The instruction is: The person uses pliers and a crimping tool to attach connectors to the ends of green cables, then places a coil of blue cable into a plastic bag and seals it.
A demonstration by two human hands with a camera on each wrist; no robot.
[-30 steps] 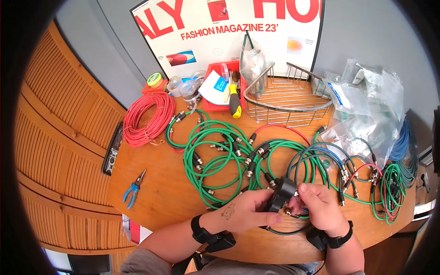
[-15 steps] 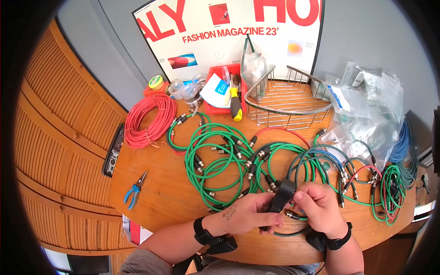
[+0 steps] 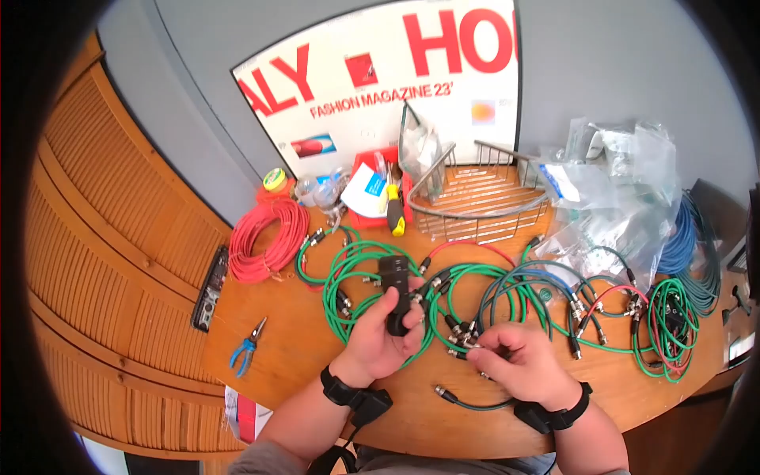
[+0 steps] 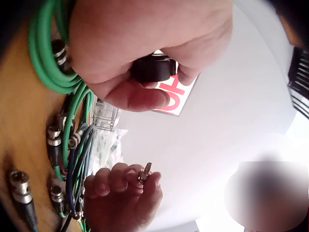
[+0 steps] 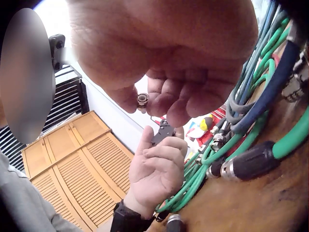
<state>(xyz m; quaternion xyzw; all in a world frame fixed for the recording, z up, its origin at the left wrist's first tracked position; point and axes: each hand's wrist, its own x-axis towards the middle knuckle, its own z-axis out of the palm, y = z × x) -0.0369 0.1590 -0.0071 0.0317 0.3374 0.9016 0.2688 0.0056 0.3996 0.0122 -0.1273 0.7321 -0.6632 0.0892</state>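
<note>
A black handheld device (image 3: 394,286) is gripped upright in the left hand (image 3: 381,336), thumb along one side and fingers round the other. The right hand (image 3: 529,366) pinches a small metal connector between thumb and forefinger; its ring-shaped end (image 5: 142,99) shows in the right wrist view, and its thin tip (image 4: 147,169) in the left wrist view. Below and between the hands, a dark cable end with a metal plug (image 3: 445,393) lies on the table. Green coiled cables (image 3: 336,297) with black-and-metal connectors lie behind both hands.
Blue-handled pliers (image 3: 246,348) lie at the left, in front of a red cable coil (image 3: 265,245). A wire basket (image 3: 483,207), a yellow-black screwdriver (image 3: 395,214) and plastic bags (image 3: 613,214) stand or lie at the back. More cables (image 3: 673,324) are at the right.
The left hand has moved left and up with the black device, away from the right hand. The right hand now holds the small connector apart from it. The head view has shifted.
</note>
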